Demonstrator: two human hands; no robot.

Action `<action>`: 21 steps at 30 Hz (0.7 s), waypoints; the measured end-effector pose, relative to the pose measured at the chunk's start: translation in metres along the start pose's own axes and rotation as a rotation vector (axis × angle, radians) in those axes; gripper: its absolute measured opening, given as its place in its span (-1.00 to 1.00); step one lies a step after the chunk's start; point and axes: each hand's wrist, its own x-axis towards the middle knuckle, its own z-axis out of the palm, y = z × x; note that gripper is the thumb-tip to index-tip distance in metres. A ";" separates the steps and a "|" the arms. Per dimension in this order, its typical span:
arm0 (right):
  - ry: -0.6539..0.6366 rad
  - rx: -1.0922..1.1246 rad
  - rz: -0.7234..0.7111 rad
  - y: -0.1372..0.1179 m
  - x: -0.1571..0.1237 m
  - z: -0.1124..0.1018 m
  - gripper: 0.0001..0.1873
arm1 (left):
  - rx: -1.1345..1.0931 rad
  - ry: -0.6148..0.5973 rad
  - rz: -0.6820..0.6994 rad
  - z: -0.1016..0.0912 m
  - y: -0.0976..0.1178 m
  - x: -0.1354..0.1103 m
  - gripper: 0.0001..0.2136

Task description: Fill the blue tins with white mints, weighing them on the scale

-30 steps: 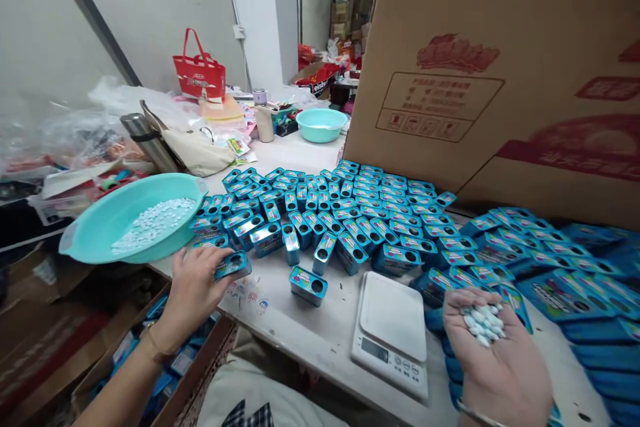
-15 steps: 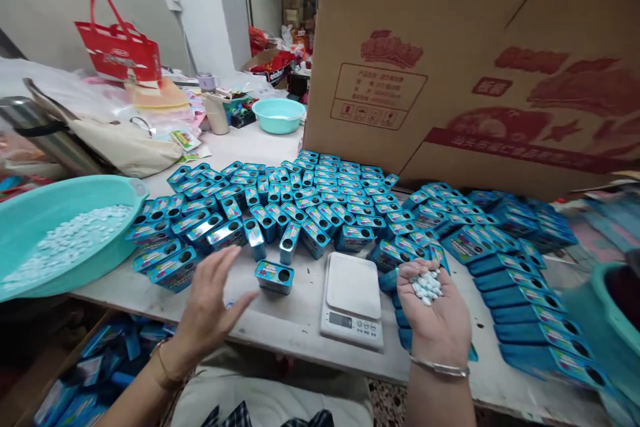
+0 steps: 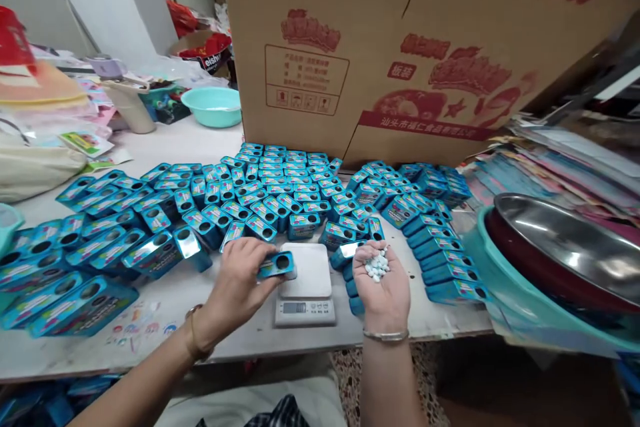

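Note:
My left hand [image 3: 239, 283] grips a small blue tin [image 3: 277, 265] with a round hole in its top and holds it over the left edge of a white digital scale [image 3: 307, 282]. My right hand [image 3: 381, 277] is cupped palm up just right of the scale, with a heap of small white tablets [image 3: 376, 265] in it. A bracelet sits on each wrist. Several more blue tins [image 3: 280, 195] of the same kind cover the table [image 3: 165, 297] behind and beside the scale.
A big printed cardboard box [image 3: 400, 53] stands behind the tins. At the right, a steel bowl [image 3: 565, 240] rests in a teal basin. A small teal bowl [image 3: 213, 107], a beige cup [image 3: 131, 107] and bags lie at the back left.
My left hand was open and held nothing half a second ago; now it has picked up a blue tin and brought it to the scale. The view has swung right, and the basin of tablets has left it.

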 end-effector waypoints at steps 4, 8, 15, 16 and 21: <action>-0.056 -0.052 0.007 -0.003 -0.002 0.004 -0.82 | -0.064 -0.057 0.018 0.036 0.023 0.038 -0.72; -0.108 -0.146 -0.044 -0.009 -0.003 0.004 -0.86 | -0.112 -0.113 0.025 0.052 0.026 0.048 -0.43; -0.154 -0.189 -0.066 -0.004 0.002 0.004 -0.81 | -0.239 0.280 -0.163 0.004 0.002 0.018 0.03; -0.163 -0.191 -0.058 -0.002 0.004 0.004 -0.79 | -0.270 0.315 -0.200 -0.001 -0.002 0.011 0.00; -0.178 -0.208 -0.017 0.011 0.014 0.007 -0.75 | -0.327 0.336 -0.320 -0.008 -0.019 -0.022 -0.15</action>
